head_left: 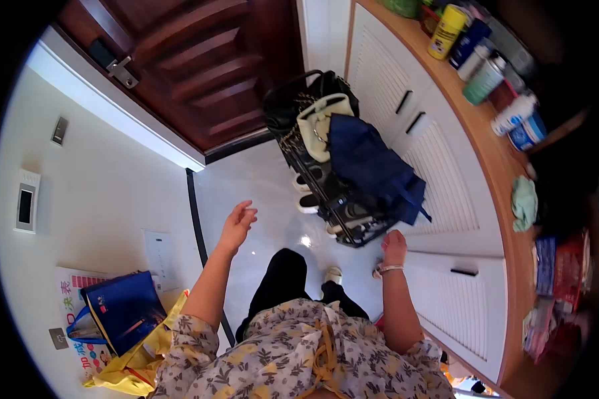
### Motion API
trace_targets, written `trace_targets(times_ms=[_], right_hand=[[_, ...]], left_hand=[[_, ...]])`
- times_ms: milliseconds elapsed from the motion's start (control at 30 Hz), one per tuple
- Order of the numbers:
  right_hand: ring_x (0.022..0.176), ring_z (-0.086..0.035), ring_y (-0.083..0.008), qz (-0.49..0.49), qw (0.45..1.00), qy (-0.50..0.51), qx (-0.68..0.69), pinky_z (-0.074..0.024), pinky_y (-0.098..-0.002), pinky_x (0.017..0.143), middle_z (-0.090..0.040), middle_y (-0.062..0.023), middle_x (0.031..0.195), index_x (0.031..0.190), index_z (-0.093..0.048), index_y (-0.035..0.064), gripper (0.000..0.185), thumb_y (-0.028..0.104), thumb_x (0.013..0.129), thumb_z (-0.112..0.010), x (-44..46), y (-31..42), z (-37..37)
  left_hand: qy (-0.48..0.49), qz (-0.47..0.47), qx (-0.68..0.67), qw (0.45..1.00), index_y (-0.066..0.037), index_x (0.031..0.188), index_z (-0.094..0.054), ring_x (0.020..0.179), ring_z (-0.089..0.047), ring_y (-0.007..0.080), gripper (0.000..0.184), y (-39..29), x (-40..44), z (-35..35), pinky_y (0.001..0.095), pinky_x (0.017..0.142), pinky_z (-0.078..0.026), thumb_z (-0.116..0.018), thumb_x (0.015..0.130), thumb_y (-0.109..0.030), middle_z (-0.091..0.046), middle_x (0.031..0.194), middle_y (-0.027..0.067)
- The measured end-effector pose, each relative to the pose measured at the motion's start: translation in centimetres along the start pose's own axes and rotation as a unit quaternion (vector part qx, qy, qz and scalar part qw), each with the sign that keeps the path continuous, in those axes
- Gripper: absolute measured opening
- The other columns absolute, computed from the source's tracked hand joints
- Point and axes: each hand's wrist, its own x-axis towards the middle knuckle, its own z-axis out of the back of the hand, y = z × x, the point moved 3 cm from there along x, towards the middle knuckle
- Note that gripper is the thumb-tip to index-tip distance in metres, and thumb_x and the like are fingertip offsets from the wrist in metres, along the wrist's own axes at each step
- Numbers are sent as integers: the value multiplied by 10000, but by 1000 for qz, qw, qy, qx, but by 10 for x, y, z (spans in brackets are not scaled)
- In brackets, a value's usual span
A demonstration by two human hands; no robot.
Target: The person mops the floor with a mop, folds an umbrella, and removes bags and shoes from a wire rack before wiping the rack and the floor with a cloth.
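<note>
My left hand reaches out over the pale floor with its fingers apart, holding nothing. Close to the near end of a black shoe rack, my right hand has its fingers curled in; what they hold, if anything, is hidden. On top of the rack lie a cream handbag, a black bag with a chain and a dark navy fabric item, perhaps an umbrella, draped over the side. Several shoes sit on the rack's lower part.
A brown door with a metal handle stands ahead. White louvred cabinets line the right, under a wooden counter with spray cans and a green cloth. Blue and yellow bags hang left.
</note>
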Motion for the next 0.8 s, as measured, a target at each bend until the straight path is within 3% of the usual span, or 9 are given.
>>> trace_targets(times_ms=[100,167,200,233,300,367,433,633,800], right_hand=[[772,-522,-125,-37,991,-84,98,-418,-252,636,-564,-24,896,1079,-538,45,282,245,880,-530,13,-1,-26],[747,-523,-120,-31,990,-116,72,-425,-263,616,-564,-19,844,1013,-562,55,238,255,902,-495,21,-11,-27],[687,-521,-115,19,991,-121,54,-427,-261,573,-554,-15,763,976,-577,65,237,265,919,-464,19,-9,-32],[618,-513,-117,108,972,-149,149,-427,-259,513,-537,-8,707,947,-571,71,241,279,927,-453,33,-28,-35],[560,-516,-132,35,971,-210,111,-426,-257,462,-549,-21,726,930,-556,86,245,301,938,-439,6,-3,-54],[523,-517,-151,18,976,-199,85,-432,-273,445,-541,-43,666,935,-555,60,303,326,941,-410,2,5,-63],[450,-488,-130,2,960,-237,147,-397,-258,386,-528,-22,656,867,-536,90,279,327,943,-410,3,7,-72],[490,-450,-83,-9,960,-270,78,-363,-214,383,-528,-4,694,881,-511,111,245,307,965,-391,4,7,-71],[483,-416,-82,4,961,-254,112,-339,-218,375,-504,6,695,878,-484,122,222,322,950,-417,5,0,-67]], left_hand=[[3,-48,38,998,-149,1357,-377,1052,-514,166,485,-36,71,20,295,845,-415,-522,913,-280,-535,1206,98],[27,-89,49,994,-169,1388,-342,1100,-485,178,531,-52,130,23,304,884,-403,-535,907,-283,-496,1263,113],[19,-111,69,991,-134,1378,-353,1104,-495,215,554,-60,166,23,326,920,-396,-555,890,-299,-466,1295,141],[14,-135,87,987,-100,1368,-363,1107,-506,251,580,-69,206,25,348,956,-388,-575,873,-314,-436,1328,169],[36,-163,92,982,-86,1358,-373,1187,-450,288,608,-77,270,23,363,989,-359,-590,855,-350,-412,1337,203],[-47,-268,197,942,-52,1351,-372,1232,-398,336,613,-96,328,20,380,1028,-319,-578,857,-351,-400,1341,223],[-65,-301,241,920,-18,1339,-376,1263,-351,360,609,-116,370,14,391,1050,-289,-568,861,-344,-390,1345,233],[20,-237,306,922,1,1265,-464,1193,-446,347,564,-140,443,-14,373,1013,-337,-459,889,-420,-490,1254,221],[16,-232,362,903,-5,1279,-447,1154,-471,356,558,-138,454,-19,383,981,-366,-452,893,-408,-495,1233,229]])
